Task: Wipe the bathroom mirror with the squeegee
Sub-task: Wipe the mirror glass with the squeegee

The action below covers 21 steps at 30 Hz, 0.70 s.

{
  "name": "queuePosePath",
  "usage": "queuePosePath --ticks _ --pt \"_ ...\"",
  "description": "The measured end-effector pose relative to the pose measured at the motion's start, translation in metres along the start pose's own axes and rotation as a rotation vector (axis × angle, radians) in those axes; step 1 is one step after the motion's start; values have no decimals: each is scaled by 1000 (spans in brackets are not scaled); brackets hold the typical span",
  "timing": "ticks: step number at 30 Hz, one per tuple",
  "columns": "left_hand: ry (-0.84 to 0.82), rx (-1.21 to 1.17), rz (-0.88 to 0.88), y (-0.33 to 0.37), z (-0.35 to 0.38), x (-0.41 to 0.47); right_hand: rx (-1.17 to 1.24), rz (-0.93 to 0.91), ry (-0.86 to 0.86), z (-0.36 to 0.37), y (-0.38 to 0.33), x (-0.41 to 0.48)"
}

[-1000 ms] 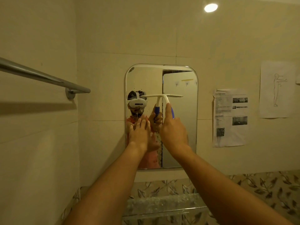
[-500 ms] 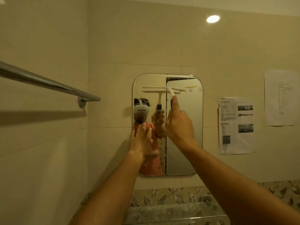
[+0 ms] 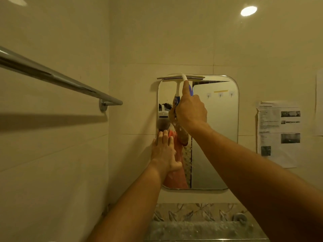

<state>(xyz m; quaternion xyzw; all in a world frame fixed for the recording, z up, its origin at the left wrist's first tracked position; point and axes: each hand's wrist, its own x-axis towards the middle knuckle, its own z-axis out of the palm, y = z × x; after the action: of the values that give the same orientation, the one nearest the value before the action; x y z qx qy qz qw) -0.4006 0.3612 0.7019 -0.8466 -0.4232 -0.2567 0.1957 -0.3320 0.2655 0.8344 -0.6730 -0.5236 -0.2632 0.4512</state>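
towel bar: chrome towel bar on the side wall, well off to the left of the mirror. It runs toward the mirror and ends at its round mount before reaching it.

left hand: the left hand is flat on the mirror's left edge, a bit below the middle. Fingers are straight and together, pointing up, thumb out to the side. It's just pressing, not holding anything.

squeegee: the squeegee is right at the top of the mirror. Its blade lies level along the top edge, covers the left part of it and pokes a little past the top left corner. The white and blue handle hangs down over the glass.

right hand: the right hand is in front of the mirror's upper left area. It's wrapped round the squeegee handle, with the index finger stretched up along it toward the blade.

shelf: frosty-looking glass shelf straight below the mirror, with a leaf-pattern tile strip between them.

light spot: bright round light spot high above the mirror's right side.

printed sheet: printed sheet stuck on the wall just right of the mirror. The text and small photos are too blurry to read.
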Motion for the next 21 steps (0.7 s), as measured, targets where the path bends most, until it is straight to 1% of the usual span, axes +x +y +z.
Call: queuePosePath --ticks 6,10,14,16,21 --pt "-40 20 -10 -2 3 2 -35 -5 12 5 -3 -4" --pt "-38 5 -3 -4 2 -2 -45 24 -28 6 -7 -14" --pt "-44 -24 -9 -3 2 -2 -51 34 -19 16 -5 -31" --pt "-18 -44 -8 -2 0 -6 -45 39 -39 21 -2 -39" --pt "76 -297 -10 -3 -9 -19 -33 59 -82 29 1 -66"
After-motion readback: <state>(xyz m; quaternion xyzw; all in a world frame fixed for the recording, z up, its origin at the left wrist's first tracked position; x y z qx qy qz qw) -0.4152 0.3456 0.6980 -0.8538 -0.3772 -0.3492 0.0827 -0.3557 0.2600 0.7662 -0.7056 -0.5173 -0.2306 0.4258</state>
